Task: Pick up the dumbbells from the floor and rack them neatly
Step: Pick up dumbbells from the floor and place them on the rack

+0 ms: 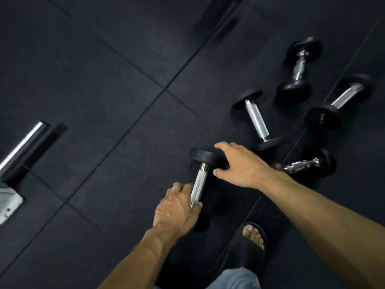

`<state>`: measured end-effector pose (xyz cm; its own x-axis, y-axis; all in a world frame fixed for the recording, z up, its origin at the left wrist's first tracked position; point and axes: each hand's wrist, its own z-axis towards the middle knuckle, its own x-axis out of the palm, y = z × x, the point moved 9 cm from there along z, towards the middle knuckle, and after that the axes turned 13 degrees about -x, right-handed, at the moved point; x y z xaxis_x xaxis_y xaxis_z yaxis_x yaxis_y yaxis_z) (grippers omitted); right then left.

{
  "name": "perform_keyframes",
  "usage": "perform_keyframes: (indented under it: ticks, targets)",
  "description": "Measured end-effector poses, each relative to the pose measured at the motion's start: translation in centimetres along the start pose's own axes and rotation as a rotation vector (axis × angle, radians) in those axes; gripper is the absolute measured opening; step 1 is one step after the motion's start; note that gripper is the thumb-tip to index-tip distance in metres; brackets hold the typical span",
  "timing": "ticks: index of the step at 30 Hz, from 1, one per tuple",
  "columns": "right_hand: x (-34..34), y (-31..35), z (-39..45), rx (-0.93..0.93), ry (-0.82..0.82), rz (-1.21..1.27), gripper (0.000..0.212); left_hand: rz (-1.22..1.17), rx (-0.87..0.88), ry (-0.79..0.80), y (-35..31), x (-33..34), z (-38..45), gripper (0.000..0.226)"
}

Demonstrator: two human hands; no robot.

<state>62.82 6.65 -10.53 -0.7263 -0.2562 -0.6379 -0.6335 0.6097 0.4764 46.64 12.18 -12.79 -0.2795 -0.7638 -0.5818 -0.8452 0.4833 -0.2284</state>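
Several black-headed dumbbells with silver handles lie on the dark rubber floor. The nearest dumbbell (199, 180) lies almost upright in the picture. My left hand (177, 207) is at the lower end of its handle, fingers on the left side and thumb on the right. My right hand (243, 165) hovers with spread fingers over this dumbbell's far head, holding nothing. To the right lie a second dumbbell (257, 119), a third dumbbell (300, 69), a fourth dumbbell (341, 101), and a chrome-handled dumbbell (306, 164) partly hidden behind my right wrist.
A shiny metal bar (23, 144) on a dark frame with a grey base plate (8, 203) stands at the left edge. My foot in a black sandal (254, 238) is planted just below the nearest dumbbell. Floor tile seams cross the view.
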Motion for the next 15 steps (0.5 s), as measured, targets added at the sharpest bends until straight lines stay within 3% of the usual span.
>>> perform_keyframes:
  ticks: [6, 10, 15]
  targets:
    - [5.7, -3.5, 5.2, -0.004, -0.035, 0.106, 0.065, -0.143, -0.026, 0.088, 2.1, 6.3, 7.1, 0.076]
    - [6.3, -4.5, 6.5, -0.042, -0.164, 0.147, 0.056, -0.169, -0.030, 0.196, 2.5, 8.8, 9.0, 0.075]
    - [6.5, -5.0, 6.3, -0.058, -0.191, 0.175, 0.055, -0.221, -0.057, 0.238, 2.6, 9.3, 8.8, 0.074]
